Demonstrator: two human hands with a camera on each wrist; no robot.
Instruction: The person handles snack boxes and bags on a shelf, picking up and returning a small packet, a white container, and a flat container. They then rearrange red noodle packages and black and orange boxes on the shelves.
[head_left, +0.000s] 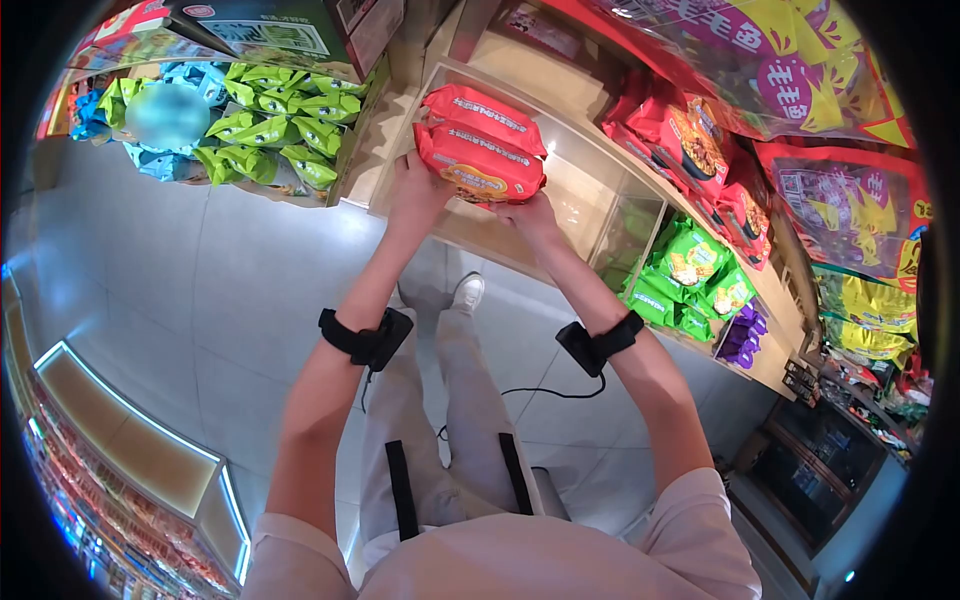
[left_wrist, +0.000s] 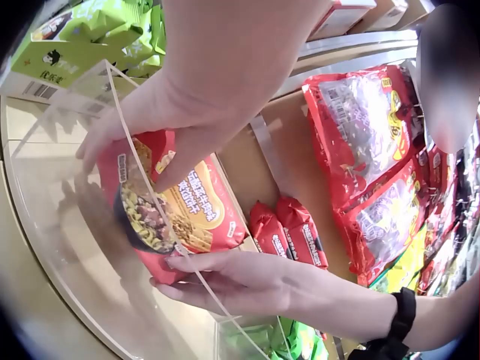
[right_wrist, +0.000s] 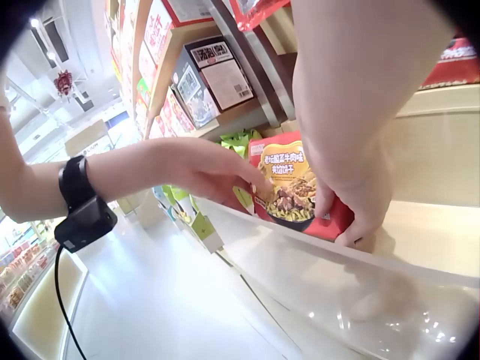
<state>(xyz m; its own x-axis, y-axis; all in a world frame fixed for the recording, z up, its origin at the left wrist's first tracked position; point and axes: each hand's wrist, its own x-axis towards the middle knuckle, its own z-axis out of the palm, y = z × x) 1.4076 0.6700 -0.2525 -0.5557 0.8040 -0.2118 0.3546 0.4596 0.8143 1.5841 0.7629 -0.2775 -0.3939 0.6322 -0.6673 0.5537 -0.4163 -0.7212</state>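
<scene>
Two red snack packets (head_left: pixel 480 150) lie side by side in the wooden bin, behind a clear front panel. At their left end the left hand (head_left: pixel 422 188) grips the front packet; in the left wrist view this hand (left_wrist: pixel 180 105) has its thumb across the printed face. The right hand (head_left: pixel 527 213) holds the lower right edge of the same packet, and in the right wrist view its fingers (right_wrist: pixel 324 202) reach round the packet's edge. A noodle picture and yellow label show on the red packet (right_wrist: pixel 289 180). The far side of the packets is hidden.
Green packets (head_left: pixel 690 265) fill the compartment to the right, with purple ones (head_left: pixel 742 338) beyond. More green packets (head_left: pixel 285 120) sit at the left. Large red bags (head_left: pixel 840 200) stand along the upper right. The clear panel (right_wrist: pixel 330 281) edges the bin's front.
</scene>
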